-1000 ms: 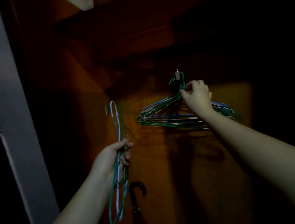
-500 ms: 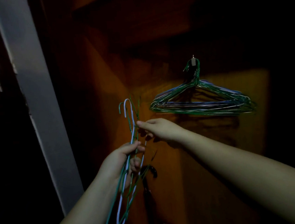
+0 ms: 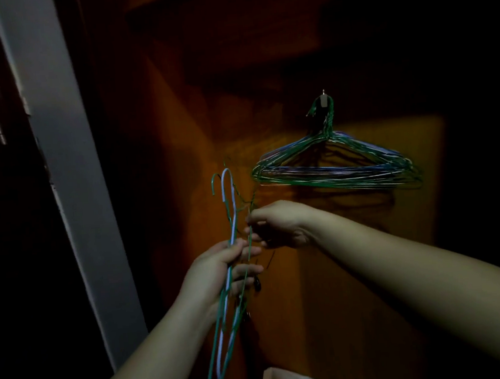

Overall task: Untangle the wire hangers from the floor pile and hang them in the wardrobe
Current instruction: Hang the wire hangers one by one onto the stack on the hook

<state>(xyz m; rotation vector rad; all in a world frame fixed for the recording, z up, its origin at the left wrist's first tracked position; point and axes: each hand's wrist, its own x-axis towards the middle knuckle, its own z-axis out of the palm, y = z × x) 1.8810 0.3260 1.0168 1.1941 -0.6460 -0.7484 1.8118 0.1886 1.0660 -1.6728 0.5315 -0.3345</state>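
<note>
A thin bundle of wire hangers (image 3: 231,269), green and pale blue-white with curved hook tops, is gripped upright by the left hand (image 3: 220,273), fingers curled round the shafts. A green wire near the hooks is pinched by the fingertips of the right hand (image 3: 279,223). A stack of triangular hung hangers (image 3: 337,169) is suspended from a small metal hook (image 3: 324,99) on the smooth orange-brown wardrobe panel (image 3: 370,269). A pale grey door edge (image 3: 57,145) is seen at left.

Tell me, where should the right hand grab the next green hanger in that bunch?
Probably its thin neck just under the hook, coming from the right. The left hand grips the held hangers lower down, so their hooks stick up free, and the right hand already pinches there.
</note>
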